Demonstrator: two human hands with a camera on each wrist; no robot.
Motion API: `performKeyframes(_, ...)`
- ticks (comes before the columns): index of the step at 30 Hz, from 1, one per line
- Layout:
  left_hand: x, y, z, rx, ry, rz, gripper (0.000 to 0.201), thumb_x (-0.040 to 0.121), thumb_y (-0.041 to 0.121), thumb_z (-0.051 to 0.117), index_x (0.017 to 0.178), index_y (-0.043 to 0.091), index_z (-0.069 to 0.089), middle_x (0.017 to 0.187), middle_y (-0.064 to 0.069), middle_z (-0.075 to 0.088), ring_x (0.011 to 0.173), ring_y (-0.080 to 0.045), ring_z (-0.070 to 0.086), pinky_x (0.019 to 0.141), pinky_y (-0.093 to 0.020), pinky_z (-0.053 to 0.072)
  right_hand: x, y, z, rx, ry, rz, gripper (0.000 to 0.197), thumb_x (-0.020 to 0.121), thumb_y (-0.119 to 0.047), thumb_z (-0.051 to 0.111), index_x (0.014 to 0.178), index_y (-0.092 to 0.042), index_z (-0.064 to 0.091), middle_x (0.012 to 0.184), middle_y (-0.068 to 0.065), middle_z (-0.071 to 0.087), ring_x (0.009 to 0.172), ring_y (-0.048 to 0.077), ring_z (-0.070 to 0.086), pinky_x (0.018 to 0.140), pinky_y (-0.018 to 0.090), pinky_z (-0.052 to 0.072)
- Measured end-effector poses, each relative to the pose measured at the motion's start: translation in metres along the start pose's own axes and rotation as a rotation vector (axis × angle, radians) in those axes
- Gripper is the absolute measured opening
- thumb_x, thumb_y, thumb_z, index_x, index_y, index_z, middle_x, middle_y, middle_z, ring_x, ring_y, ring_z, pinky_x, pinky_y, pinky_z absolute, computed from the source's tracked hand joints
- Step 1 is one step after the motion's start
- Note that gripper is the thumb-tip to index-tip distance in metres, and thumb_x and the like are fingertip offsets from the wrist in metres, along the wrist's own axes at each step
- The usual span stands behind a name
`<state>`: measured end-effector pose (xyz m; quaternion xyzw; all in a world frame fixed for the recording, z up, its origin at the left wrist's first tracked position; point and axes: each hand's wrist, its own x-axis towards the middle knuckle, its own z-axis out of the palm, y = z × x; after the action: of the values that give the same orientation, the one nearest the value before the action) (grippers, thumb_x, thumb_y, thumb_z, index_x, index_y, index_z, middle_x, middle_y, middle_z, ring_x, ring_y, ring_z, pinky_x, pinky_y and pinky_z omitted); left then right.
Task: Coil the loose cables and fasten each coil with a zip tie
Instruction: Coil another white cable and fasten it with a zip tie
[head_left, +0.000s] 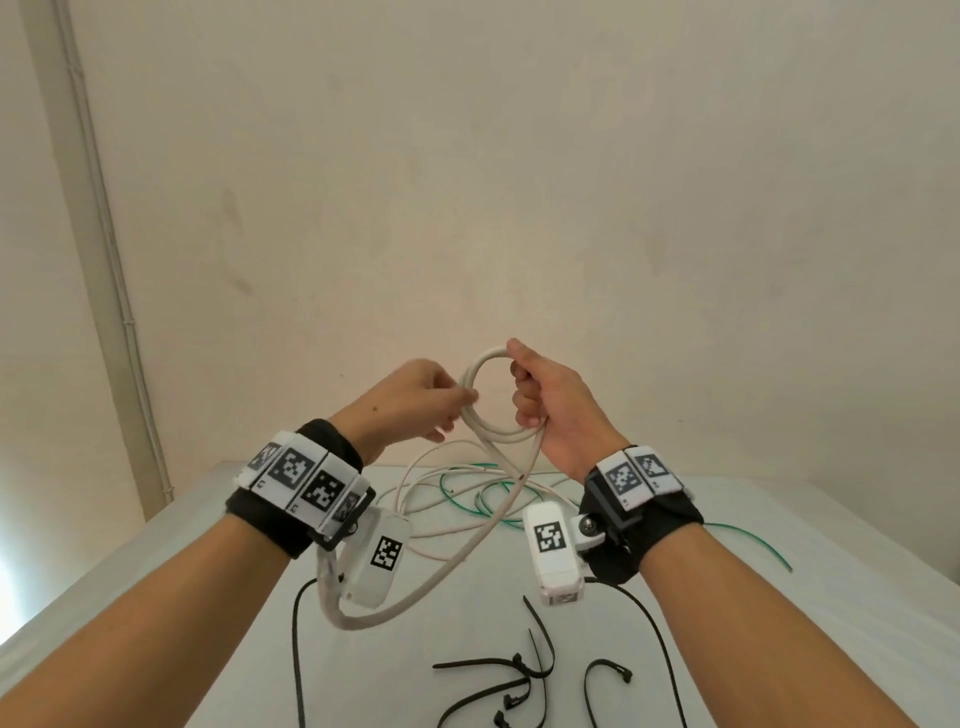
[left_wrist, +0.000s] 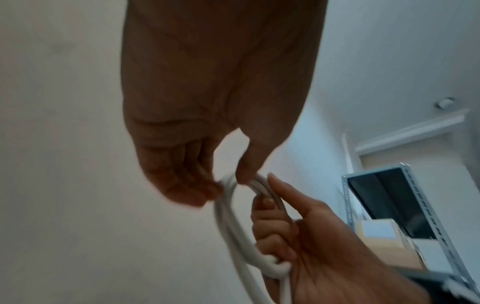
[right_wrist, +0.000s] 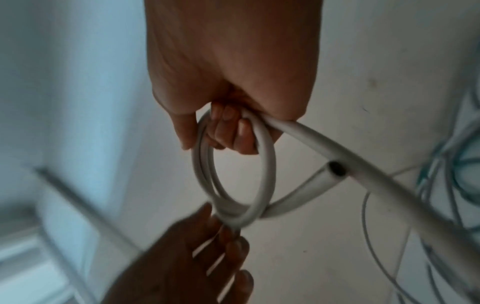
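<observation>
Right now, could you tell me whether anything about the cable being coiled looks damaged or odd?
Only the cut end of the white cable: bare, dark and plugless, jutting from the coil. Otherwise nothing stands out.

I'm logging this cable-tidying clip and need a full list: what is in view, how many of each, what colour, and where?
thick cable: one, white, partly coiled and held up between both hands, its tail hanging to the table
thin cables: count unclear, white, loose on the table behind the hands
green cables: count unclear, tangled on the table, one strand running off right
zip ties: several, black, scattered on the near table
table: one, white
wall: cream, behind the table
shelf rack: one, grey metal, seen only from the left wrist
left hand: fingers pinch the coil's left side
right hand: fingers curled through the coil
</observation>
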<state>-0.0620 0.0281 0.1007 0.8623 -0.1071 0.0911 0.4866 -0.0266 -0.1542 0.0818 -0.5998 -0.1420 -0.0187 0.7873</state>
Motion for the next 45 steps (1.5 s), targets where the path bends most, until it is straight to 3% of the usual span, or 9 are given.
performKeyframes(8, 0.022, -0.027, -0.033, -0.955, 0.384, -0.126, 0.016, 0.1, 0.012, 0.054, 0.086, 0.01, 0.061, 0.059, 0.004, 0.043, 0.052, -0.012, 0.04, 0.046, -0.021, 0.039, -0.009, 0.01, -0.016, -0.427, -0.253, -0.005, 0.039, 0.097, -0.042, 0.069, 0.079, -0.01, 0.054, 0.062, -0.004, 0.028, 0.052, 0.012, 0.023, 0.049, 0.025, 0.021)
performKeyframes(11, 0.018, -0.034, -0.023, -0.822, 0.273, -0.165, 0.015, 0.101, 0.011, 0.051, 0.088, 0.009, 0.058, 0.055, 0.005, 0.037, 0.048, -0.012, 0.033, 0.042, -0.021, 0.03, -0.007, 0.015, -0.016, -0.617, -0.126, -0.137, 0.053, 0.094, -0.046, 0.072, 0.086, 0.005, 0.057, 0.056, -0.006, 0.034, 0.048, 0.01, 0.029, 0.053, 0.028, 0.026)
performKeyframes(14, 0.009, -0.037, -0.009, -0.526, 0.07, -0.164, 0.014, 0.103, 0.011, 0.053, 0.095, 0.005, 0.063, 0.058, 0.002, 0.041, 0.05, -0.013, 0.038, 0.044, -0.021, 0.033, -0.001, 0.021, -0.019, -0.622, 0.065, -0.255, 0.048, 0.092, -0.052, 0.07, 0.077, -0.009, 0.054, 0.056, -0.011, 0.034, 0.048, 0.009, 0.03, 0.057, 0.033, 0.026)
performKeyframes(19, -0.003, -0.032, 0.008, -0.307, -0.236, -0.277, 0.045, 0.108, 0.034, 0.051, 0.103, -0.006, 0.073, 0.074, -0.01, 0.07, 0.061, -0.019, 0.068, 0.053, -0.023, 0.054, 0.007, 0.019, -0.02, -0.25, 0.309, -0.256, 0.041, 0.095, -0.051, 0.067, 0.077, -0.018, 0.05, 0.056, -0.007, 0.037, 0.055, 0.016, 0.035, 0.059, 0.034, 0.034)
performKeyframes(22, -0.005, -0.026, 0.02, -0.369, -0.333, -0.448, 0.063, 0.109, 0.046, 0.044, 0.122, -0.015, 0.057, 0.097, -0.029, 0.076, 0.085, -0.036, 0.078, 0.066, -0.033, 0.064, 0.009, 0.015, -0.015, 0.035, 0.346, -0.225, 0.038, 0.099, -0.041, 0.066, 0.075, -0.019, 0.048, 0.053, -0.008, 0.035, 0.049, 0.012, 0.034, 0.058, 0.03, 0.033)
performKeyframes(27, 0.005, -0.035, 0.033, -0.446, -0.092, -0.431, 0.051, 0.11, 0.028, 0.048, 0.141, -0.01, 0.034, 0.115, -0.038, 0.064, 0.104, -0.048, 0.07, 0.09, -0.051, 0.061, 0.008, 0.006, -0.008, 0.376, 0.289, -0.162, 0.034, 0.103, -0.035, 0.062, 0.078, -0.017, 0.048, 0.055, -0.004, 0.027, 0.048, 0.012, 0.028, 0.054, 0.027, 0.034)
performKeyframes(33, 0.016, -0.038, 0.024, -0.649, 0.217, -0.158, 0.024, 0.102, -0.012, 0.042, 0.118, -0.001, 0.056, 0.102, -0.029, 0.065, 0.073, -0.025, 0.073, 0.068, -0.034, 0.065, -0.003, 0.01, -0.009, 0.373, 0.148, -0.024, 0.036, 0.102, -0.039, 0.062, 0.076, -0.018, 0.051, 0.058, -0.005, 0.022, 0.046, 0.01, 0.025, 0.049, 0.024, 0.028)
performKeyframes(39, 0.011, -0.032, 0.018, -0.515, 0.206, 0.085, 0.045, 0.102, -0.003, 0.051, 0.134, 0.029, 0.046, 0.077, -0.014, 0.064, 0.067, -0.02, 0.064, 0.069, -0.034, 0.064, -0.008, 0.016, -0.001, 0.196, -0.011, 0.036, 0.034, 0.103, -0.038, 0.061, 0.077, -0.018, 0.049, 0.06, -0.006, 0.021, 0.048, 0.01, 0.02, 0.047, 0.023, 0.022)
performKeyframes(45, 0.009, -0.037, 0.016, -0.489, 0.152, 0.002, 0.023, 0.105, 0.012, 0.056, 0.113, 0.0, 0.074, 0.09, -0.018, 0.07, 0.081, -0.027, 0.067, 0.073, -0.034, 0.064, -0.007, 0.019, -0.002, 0.075, -0.062, 0.017, 0.035, 0.104, -0.038, 0.059, 0.077, -0.019, 0.047, 0.058, -0.008, 0.025, 0.047, 0.009, 0.022, 0.046, 0.023, 0.022)
